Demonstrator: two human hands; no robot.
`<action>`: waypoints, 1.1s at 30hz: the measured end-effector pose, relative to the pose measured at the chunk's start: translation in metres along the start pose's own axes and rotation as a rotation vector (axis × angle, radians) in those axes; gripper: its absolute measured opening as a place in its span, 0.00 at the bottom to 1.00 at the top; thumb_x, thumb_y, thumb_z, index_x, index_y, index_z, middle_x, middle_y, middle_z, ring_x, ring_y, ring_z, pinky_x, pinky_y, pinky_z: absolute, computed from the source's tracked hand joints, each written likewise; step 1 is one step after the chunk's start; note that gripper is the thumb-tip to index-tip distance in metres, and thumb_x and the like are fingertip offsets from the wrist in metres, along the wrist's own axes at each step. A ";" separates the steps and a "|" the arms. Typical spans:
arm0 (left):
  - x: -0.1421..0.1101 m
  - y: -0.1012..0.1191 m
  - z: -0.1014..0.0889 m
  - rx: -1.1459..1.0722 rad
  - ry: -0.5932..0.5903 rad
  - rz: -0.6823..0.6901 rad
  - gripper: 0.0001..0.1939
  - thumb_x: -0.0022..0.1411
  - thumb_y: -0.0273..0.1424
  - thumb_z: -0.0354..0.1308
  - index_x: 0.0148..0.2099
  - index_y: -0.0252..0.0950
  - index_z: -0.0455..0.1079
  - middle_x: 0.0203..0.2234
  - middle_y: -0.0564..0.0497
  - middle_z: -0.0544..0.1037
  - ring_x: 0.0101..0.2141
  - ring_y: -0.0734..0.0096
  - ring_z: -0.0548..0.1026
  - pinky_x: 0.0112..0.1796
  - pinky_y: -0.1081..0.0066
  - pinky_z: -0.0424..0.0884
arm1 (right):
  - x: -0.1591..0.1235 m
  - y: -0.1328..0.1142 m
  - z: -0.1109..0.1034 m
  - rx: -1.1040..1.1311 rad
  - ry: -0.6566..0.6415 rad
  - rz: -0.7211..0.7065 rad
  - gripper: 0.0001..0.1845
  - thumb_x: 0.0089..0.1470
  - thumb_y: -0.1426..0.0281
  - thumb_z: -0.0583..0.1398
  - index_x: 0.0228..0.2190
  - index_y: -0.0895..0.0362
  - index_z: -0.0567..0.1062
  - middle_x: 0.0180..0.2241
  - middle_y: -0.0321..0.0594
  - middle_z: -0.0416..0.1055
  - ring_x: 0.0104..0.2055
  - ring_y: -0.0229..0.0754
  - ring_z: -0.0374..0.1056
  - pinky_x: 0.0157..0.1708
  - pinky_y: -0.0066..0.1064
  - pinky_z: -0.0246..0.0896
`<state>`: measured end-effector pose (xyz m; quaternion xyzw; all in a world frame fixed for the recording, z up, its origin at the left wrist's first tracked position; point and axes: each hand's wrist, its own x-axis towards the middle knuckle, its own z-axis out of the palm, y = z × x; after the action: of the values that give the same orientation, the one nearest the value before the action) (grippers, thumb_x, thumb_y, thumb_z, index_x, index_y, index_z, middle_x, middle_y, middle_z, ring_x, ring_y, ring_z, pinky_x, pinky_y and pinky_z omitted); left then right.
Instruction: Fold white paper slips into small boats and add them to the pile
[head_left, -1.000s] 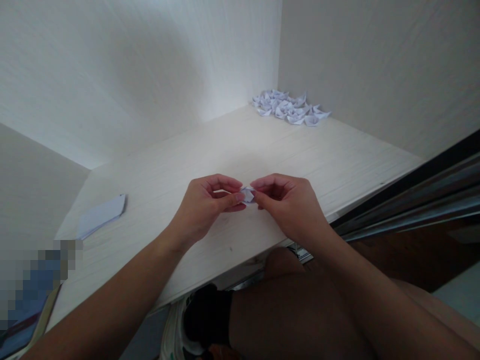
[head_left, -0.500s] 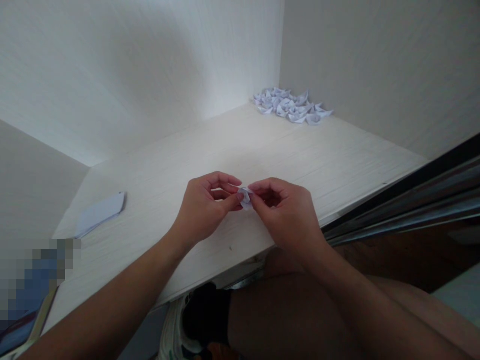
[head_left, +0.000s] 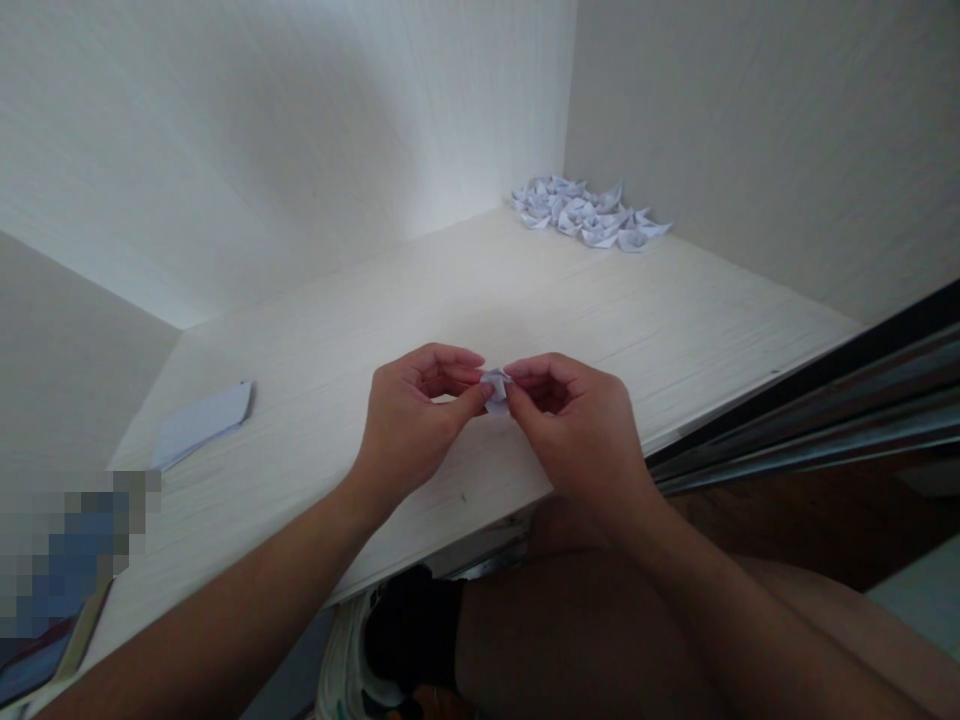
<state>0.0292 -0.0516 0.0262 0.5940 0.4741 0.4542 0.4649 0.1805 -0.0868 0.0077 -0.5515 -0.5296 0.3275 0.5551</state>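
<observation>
Between my two hands is a small piece of folded white paper [head_left: 496, 390], held just above the white tabletop [head_left: 390, 300]. My left hand [head_left: 424, 410] pinches its left side with thumb and fingers. On its right side, my right hand [head_left: 574, 415] pinches it the same way. The fingertips cover part of the paper, so its full shape is hidden. Far back in the corner lies a pile of small folded paper boats [head_left: 592, 215]. To the left of my hands rests a stack of white paper sheets [head_left: 202, 422].
White panels [head_left: 300, 130] rise behind and at both sides of the tabletop. A blurred blue object [head_left: 75, 570] stands at the left front edge. Dark metal rails [head_left: 810, 400] run along the right front. My bent leg [head_left: 540, 640] is under the table's edge.
The folded paper has turned slightly between my fingers and shows a different face. Both hands stay close together in nearly the same place; the view has shifted a little.
</observation>
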 end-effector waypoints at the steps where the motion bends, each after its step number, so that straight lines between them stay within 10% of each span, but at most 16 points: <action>1: -0.001 0.000 0.001 -0.008 -0.004 0.001 0.15 0.49 0.27 0.74 0.38 0.32 0.76 0.28 0.50 0.82 0.30 0.71 0.81 0.33 0.72 0.82 | 0.001 0.000 0.000 0.021 0.004 0.022 0.03 0.53 0.73 0.66 0.32 0.58 0.81 0.30 0.40 0.81 0.31 0.41 0.77 0.34 0.34 0.73; 7: -0.010 -0.002 0.007 0.180 -0.132 0.281 0.11 0.57 0.30 0.70 0.43 0.35 0.77 0.47 0.44 0.77 0.44 0.64 0.81 0.40 0.65 0.84 | 0.009 0.001 -0.003 0.199 0.087 0.194 0.10 0.47 0.72 0.69 0.34 0.59 0.79 0.26 0.37 0.77 0.27 0.40 0.75 0.27 0.30 0.70; 11: -0.010 -0.003 0.005 0.572 -0.086 0.553 0.03 0.63 0.27 0.65 0.40 0.34 0.77 0.40 0.45 0.77 0.37 0.69 0.79 0.36 0.69 0.80 | 0.010 0.001 -0.004 0.167 0.063 0.190 0.13 0.49 0.72 0.67 0.40 0.58 0.78 0.26 0.35 0.76 0.27 0.40 0.75 0.27 0.32 0.70; 21: -0.006 -0.001 -0.001 0.668 -0.271 0.553 0.05 0.68 0.26 0.58 0.40 0.36 0.75 0.33 0.51 0.83 0.34 0.70 0.80 0.36 0.72 0.71 | 0.013 -0.006 -0.014 -0.113 -0.113 0.144 0.17 0.53 0.72 0.60 0.45 0.56 0.80 0.23 0.32 0.70 0.25 0.38 0.66 0.28 0.32 0.61; 33: 0.015 -0.005 -0.019 0.605 -0.518 0.521 0.07 0.68 0.28 0.56 0.40 0.38 0.76 0.37 0.49 0.84 0.37 0.68 0.80 0.41 0.69 0.72 | 0.025 0.002 -0.040 -0.037 -0.388 0.161 0.04 0.48 0.74 0.62 0.27 0.55 0.77 0.22 0.36 0.76 0.24 0.38 0.69 0.24 0.28 0.61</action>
<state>0.0119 -0.0342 0.0258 0.8955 0.2890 0.2339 0.2445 0.2240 -0.0732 0.0186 -0.5286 -0.5870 0.4610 0.4044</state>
